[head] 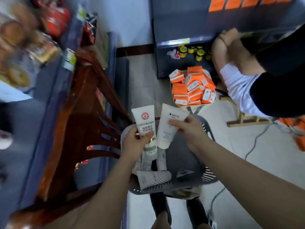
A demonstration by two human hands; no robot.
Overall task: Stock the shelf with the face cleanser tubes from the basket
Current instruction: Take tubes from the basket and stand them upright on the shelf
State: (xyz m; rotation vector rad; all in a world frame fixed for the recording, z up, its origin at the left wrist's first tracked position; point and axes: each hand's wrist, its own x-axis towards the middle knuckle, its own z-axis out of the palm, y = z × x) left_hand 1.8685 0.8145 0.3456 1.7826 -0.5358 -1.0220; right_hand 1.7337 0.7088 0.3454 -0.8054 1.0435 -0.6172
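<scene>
The tube (pixel 144 123) pinched in the left hand (pixel 134 142) is white with a round red emblem, dark lettering and a green cap end. The tube (pixel 168 128) in the right hand (pixel 188 129) is off-white with a small dark blue logo and pale blue print. Below them the basket (pixel 207 176) is grey, its wall slotted in a pattern of thin lines; a white tube lying in it (pixel 153 178) carries grey ribbing. Beyond, a heap of cartons (pixel 192 86) is orange and white. The chair (pixel 85 103) at left is reddish-brown. The shelf (pixel 179 22) ahead is dark blue-grey, with small yellow-labelled jars (pixel 196 51) beneath it.
</scene>
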